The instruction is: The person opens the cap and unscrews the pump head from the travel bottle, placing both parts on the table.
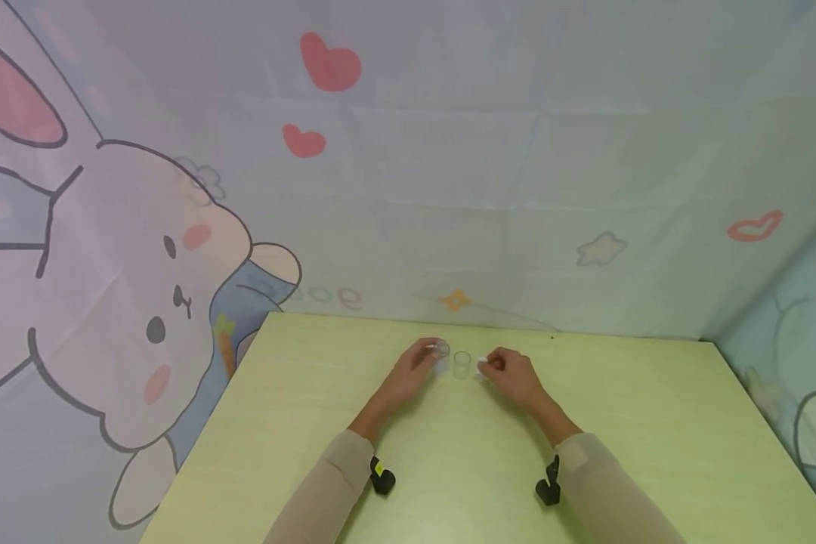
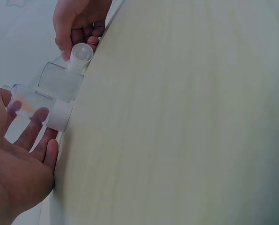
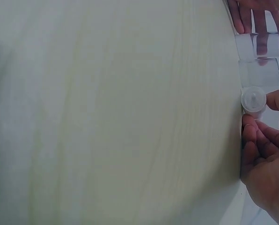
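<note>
Between thumb and fingers, my left hand [image 1: 411,370] grips a clear cylindrical container [image 2: 34,99]. Its white end [image 2: 60,115] is down at the table, and fingers show through the clear wall. Just right of it stands a clear cup [image 1: 462,365], upright, which neither hand grips. On the cup's other side, my right hand [image 1: 514,375] pinches a small white cap-like piece [image 3: 253,99]. That piece is tipped so its round, ringed end faces the right wrist camera, close over the table.
A pale yellow-green table [image 1: 462,468] spreads out below both forearms. Behind its far edge hangs a backdrop cloth [image 1: 462,189] printed with a rabbit, hearts and stars. Each sleeve cuff carries a black wrist device [image 1: 382,477].
</note>
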A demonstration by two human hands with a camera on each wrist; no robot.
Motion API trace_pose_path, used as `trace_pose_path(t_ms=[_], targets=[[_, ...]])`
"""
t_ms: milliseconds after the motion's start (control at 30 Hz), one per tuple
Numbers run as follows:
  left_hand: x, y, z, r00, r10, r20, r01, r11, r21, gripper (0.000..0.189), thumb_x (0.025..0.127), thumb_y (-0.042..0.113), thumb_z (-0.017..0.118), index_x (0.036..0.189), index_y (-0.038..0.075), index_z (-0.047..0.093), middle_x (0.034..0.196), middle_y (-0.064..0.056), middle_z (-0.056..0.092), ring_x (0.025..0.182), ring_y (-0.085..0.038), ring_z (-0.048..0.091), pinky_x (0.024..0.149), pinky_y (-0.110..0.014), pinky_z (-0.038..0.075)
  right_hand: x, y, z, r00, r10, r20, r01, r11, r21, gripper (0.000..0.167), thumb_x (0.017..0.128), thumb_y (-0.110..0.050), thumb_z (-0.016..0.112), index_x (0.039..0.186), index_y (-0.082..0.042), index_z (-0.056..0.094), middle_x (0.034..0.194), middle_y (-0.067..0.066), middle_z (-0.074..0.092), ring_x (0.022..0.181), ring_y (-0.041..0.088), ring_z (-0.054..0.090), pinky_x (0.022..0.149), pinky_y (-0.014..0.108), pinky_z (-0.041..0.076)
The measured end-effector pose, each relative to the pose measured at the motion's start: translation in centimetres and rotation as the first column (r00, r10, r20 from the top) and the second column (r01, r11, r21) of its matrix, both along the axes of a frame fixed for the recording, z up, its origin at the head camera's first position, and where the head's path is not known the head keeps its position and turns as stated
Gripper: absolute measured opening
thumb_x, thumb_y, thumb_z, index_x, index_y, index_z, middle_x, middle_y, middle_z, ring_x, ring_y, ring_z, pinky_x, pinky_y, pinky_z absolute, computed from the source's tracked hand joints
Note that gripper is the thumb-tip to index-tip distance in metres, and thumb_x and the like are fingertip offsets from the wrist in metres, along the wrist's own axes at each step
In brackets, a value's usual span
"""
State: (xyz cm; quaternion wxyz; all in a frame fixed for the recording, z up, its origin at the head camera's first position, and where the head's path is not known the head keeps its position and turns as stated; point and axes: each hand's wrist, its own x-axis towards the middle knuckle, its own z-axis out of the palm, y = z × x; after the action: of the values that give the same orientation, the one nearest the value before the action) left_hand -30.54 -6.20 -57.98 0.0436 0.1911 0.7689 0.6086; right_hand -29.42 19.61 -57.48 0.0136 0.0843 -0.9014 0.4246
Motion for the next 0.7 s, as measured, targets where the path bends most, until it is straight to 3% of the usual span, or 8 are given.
trace_pose_path(t_ms=[133,300,533,700], targets=[[0.2,0.1,0.7,1.0,-0.005,-0.001,0.005,1.0,-0.003,0.037,0.114,0.018,0.05,0.146,0.002,0.055,0.142,-0.023,0.062,0.135,-0.042,0.057,0.115,-0.06,0.041,-0.2,0.0,-0.1,1.0,-0.002,-0.005,0.002,1.0,0.006,0.027,0.104,-0.024,0.068,0.11,0.002,0.072,0.095,0.009,0.074,0.087,0.022,0.068,0.08,0.04,0.057],[1.6,0.0,2.4,1.0,-0.012,0.0,0.012,1.0,-0.001,0.035,0.113,0.015,0.05,0.144,-0.002,0.055,0.14,-0.025,0.063,0.133,-0.044,0.057,0.114,-0.061,0.042,-0.3,0.1,-0.4,1.0,-0.002,-0.004,0.002,1.0,0.015,0.028,0.105,-0.026,0.067,0.111,0.001,0.073,0.097,0.008,0.075,0.088,0.021,0.069,0.081,0.04,0.058],[1.0,0.1,1.3,1.0,0.016,-0.008,-0.016,1.0,0.002,0.035,0.114,0.018,0.051,0.145,0.003,0.056,0.14,-0.022,0.063,0.134,-0.041,0.057,0.116,-0.06,0.04,-0.3,0.1,-0.2,1.0,0.003,-0.002,-0.003,1.0,-0.006,0.028,0.105,-0.027,0.067,0.112,0.0,0.073,0.097,0.007,0.075,0.087,0.02,0.068,0.079,0.039,0.057],[1.8,0.1,2.6,1.0,0.004,-0.007,-0.004,1.0,0.01,0.035,0.113,0.014,0.05,0.146,0.0,0.054,0.14,-0.024,0.063,0.134,-0.043,0.057,0.116,-0.06,0.04,-0.2,0.3,0.1,1.0,-0.009,0.019,0.01,1.0,-0.028,0.028,0.106,-0.028,0.066,0.111,-0.001,0.073,0.094,0.006,0.074,0.083,0.018,0.065,0.073,0.032,0.053]])
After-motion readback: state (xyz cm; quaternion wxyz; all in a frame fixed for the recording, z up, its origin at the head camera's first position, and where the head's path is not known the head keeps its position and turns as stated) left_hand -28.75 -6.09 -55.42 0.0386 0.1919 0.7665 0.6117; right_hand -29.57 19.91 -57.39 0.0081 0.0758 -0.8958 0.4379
